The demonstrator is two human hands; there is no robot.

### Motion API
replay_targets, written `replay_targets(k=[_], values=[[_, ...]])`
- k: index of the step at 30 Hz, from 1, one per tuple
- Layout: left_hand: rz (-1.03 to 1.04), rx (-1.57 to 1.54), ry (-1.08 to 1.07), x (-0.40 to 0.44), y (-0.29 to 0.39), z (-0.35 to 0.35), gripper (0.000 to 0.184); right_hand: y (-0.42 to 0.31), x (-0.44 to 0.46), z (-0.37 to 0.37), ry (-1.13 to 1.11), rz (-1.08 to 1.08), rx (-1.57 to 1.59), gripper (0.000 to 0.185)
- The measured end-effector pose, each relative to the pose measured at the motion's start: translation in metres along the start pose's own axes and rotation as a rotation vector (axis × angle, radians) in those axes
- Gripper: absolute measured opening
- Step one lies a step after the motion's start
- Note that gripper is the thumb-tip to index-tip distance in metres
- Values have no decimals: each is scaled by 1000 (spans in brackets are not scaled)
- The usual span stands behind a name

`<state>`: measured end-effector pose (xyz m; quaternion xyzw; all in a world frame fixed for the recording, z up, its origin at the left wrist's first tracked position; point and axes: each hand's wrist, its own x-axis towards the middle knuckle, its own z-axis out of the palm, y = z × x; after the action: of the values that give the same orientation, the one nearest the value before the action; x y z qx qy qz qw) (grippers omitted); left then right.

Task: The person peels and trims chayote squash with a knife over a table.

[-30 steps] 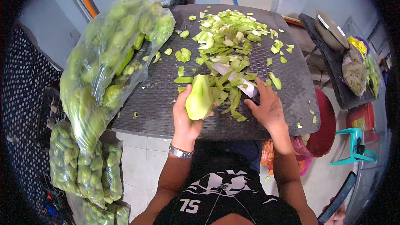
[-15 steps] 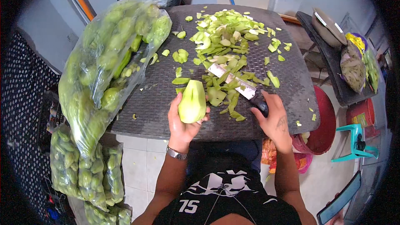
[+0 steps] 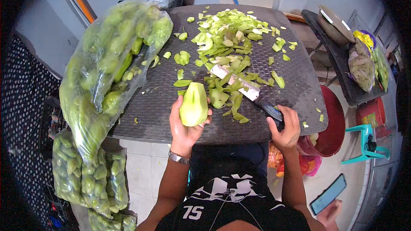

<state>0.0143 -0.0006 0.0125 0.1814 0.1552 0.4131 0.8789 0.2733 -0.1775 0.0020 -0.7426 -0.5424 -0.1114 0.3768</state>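
A peeled, pale green chayote (image 3: 194,105) rests upright in my left hand (image 3: 185,130), whose fingers are wrapped round its lower part. A knife (image 3: 246,89) lies on the dark woven-pattern table (image 3: 162,122), its blade among green peels and its black handle towards me. My right hand (image 3: 286,129) is at the end of that handle, thumb and fingers apart on either side of it. Whether the fingers still touch the handle is hard to tell. Beyond the blade spreads a heap of peelings (image 3: 231,28).
A large clear bag of chayotes (image 3: 111,60) covers the table's left side; smaller filled bags (image 3: 92,177) stand below. At right are a red tub (image 3: 334,119), a teal stool (image 3: 364,141) and a side table (image 3: 355,96) with a bowl. Another person's hand (image 3: 329,214) holds a phone (image 3: 329,193).
My right hand has slid back and right along the knife handle, showing more of it, while the knife stays in place. The other person's phone has moved left into fuller view.
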Motion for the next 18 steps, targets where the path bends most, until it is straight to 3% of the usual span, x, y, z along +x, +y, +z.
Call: replay_targets(k=[4,7,8,9,11,13,15,17,18], values=[[3,-3,0,-1,0,3,60,0,-2,-3,94,-17,46,40],[2,-5,-3,-1,0,2,60,13,-13,-8,177,227,533,28],[3,-6,-13,0,0,0,60,14,-12,-12,217,272,830,24],[1,-7,-21,0,0,-1,59,10,-15,-15,285,259,1235,34],[-5,-11,-23,1,1,-1,59,6,-11,-44,117,196,1982,37],[-13,-19,-20,-1,0,-2,59,3,-9,-71,61,78,2177,36],[-13,-23,-28,0,0,-1,59,17,-8,-87,-259,-518,2376,43],[-3,-1,-11,1,0,1,60,-3,25,-112,-992,-1081,2205,49],[3,8,0,0,-1,2,61,-17,29,-121,-972,-1088,2191,48]])
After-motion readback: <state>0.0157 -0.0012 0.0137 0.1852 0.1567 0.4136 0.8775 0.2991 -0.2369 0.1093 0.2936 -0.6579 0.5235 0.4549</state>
